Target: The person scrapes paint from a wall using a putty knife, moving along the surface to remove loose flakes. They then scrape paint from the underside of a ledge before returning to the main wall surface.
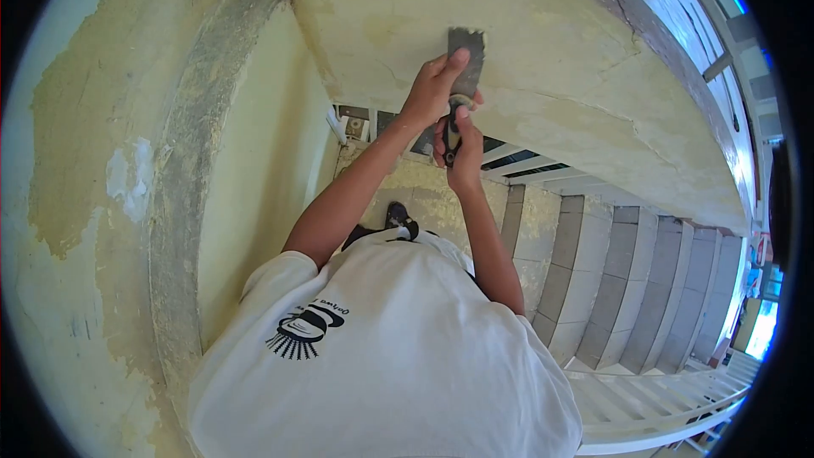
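Note:
A putty knife [468, 76] with a wide grey metal blade and a dark handle points away from me, its edge at the yellowish wall [560, 68]. My right hand [465, 151] is wrapped round the handle. Higher up, my left hand [431, 93] grips the blade, its thumb lying on the flat face and some fingers hidden behind. Pale bits cling to the blade's end. Cracks and patchy paint mark the wall around it.
Tiled stairs [585, 280] descend to the right, beside a white railing [661, 411]. A rough grey ledge [191, 144] runs along the left wall, where paint is peeling. My shoe [398, 215] stands on a speckled tiled landing [441, 195].

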A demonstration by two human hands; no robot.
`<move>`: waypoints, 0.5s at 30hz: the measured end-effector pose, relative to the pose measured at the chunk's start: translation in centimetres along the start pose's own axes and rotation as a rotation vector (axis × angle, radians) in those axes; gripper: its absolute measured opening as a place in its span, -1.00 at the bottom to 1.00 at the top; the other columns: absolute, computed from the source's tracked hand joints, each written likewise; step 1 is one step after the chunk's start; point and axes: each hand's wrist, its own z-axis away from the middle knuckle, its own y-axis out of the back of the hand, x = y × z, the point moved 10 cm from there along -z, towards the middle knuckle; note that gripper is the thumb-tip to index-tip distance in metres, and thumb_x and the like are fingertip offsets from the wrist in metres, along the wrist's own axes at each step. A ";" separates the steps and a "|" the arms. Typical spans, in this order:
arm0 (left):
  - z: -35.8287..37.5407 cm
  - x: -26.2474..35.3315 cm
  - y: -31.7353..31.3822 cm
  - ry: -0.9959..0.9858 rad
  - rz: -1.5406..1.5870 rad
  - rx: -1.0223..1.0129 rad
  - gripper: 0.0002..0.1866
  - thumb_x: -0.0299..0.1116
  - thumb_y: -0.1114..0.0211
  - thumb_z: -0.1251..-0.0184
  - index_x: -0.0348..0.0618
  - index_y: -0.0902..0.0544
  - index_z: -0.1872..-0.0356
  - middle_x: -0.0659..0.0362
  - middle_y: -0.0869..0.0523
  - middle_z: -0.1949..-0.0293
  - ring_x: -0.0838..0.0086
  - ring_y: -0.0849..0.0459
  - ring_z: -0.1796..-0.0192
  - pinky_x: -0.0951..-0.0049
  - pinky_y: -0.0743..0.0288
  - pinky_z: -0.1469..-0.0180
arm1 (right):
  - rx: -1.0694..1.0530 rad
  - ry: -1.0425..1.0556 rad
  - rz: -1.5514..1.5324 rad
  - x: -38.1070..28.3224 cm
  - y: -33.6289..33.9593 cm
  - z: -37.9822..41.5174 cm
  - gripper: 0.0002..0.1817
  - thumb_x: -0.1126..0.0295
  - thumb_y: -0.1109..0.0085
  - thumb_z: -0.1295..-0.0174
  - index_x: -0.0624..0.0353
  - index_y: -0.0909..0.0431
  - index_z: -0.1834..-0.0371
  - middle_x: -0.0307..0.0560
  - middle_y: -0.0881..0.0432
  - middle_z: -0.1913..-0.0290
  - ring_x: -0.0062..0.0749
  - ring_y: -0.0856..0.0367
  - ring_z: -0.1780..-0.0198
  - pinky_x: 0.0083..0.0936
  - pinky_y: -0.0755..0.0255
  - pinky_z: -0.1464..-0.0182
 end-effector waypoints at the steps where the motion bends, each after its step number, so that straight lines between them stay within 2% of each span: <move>1: 0.3 -1.9 0.9 0.043 0.035 -0.003 -0.40 0.21 0.06 -0.32 -0.26 -0.49 0.35 0.10 -0.64 0.54 0.48 -0.62 0.51 0.52 -0.48 0.38 | -0.003 0.016 0.065 1.4 0.4 -0.3 -0.48 -0.08 0.21 -0.34 0.17 -0.40 0.50 -0.22 -0.35 0.72 -0.59 -0.25 0.76 -0.66 -0.09 0.74; 5: 1.3 -9.5 4.2 0.103 -0.025 0.049 -0.41 0.21 0.05 -0.32 -0.23 -0.48 0.37 0.13 -0.63 0.55 0.55 -0.59 0.51 0.56 -0.46 0.40 | -0.018 0.023 0.153 8.3 2.8 -2.4 -0.48 -0.07 0.21 -0.35 0.16 -0.40 0.52 -0.20 -0.39 0.70 -0.61 -0.29 0.74 -0.66 -0.10 0.72; 7: 1.5 -10.6 4.9 0.130 -0.043 0.075 -0.41 0.22 0.06 -0.32 -0.22 -0.47 0.38 0.14 -0.63 0.55 0.56 -0.59 0.50 0.56 -0.45 0.42 | -0.004 0.001 0.100 9.9 3.1 -2.9 -0.49 -0.05 0.16 -0.34 0.17 -0.42 0.55 -0.25 -0.37 0.72 -0.65 -0.26 0.76 -0.68 -0.08 0.73; 10: 1.4 -8.6 5.8 0.069 -0.012 0.179 -0.42 0.22 0.06 -0.32 -0.20 -0.47 0.41 0.16 -0.62 0.57 0.56 -0.58 0.53 0.56 -0.45 0.42 | -0.001 0.027 0.177 8.1 2.1 -3.9 -0.49 -0.02 0.12 -0.34 0.18 -0.42 0.58 -0.29 -0.34 0.74 -0.69 -0.23 0.76 -0.68 -0.05 0.73; 13: 0.7 -4.9 6.6 0.042 0.013 0.171 -0.45 0.18 0.04 -0.33 -0.18 -0.46 0.44 0.17 -0.60 0.59 0.56 -0.56 0.56 0.56 -0.43 0.47 | -0.022 0.033 0.205 6.7 -0.2 -3.8 -0.49 0.00 0.14 -0.35 0.17 -0.40 0.61 -0.29 -0.34 0.74 -0.68 -0.23 0.76 -0.70 -0.04 0.73; 15: 1.5 -6.6 8.2 0.044 0.020 0.227 -0.45 0.19 0.09 -0.35 -0.16 -0.43 0.49 0.15 -0.58 0.64 0.54 -0.55 0.59 0.56 -0.43 0.49 | 0.001 0.055 0.284 7.6 -0.9 -3.7 -0.49 0.01 0.15 -0.36 0.16 -0.40 0.62 -0.30 -0.33 0.75 -0.69 -0.23 0.76 -0.70 -0.03 0.73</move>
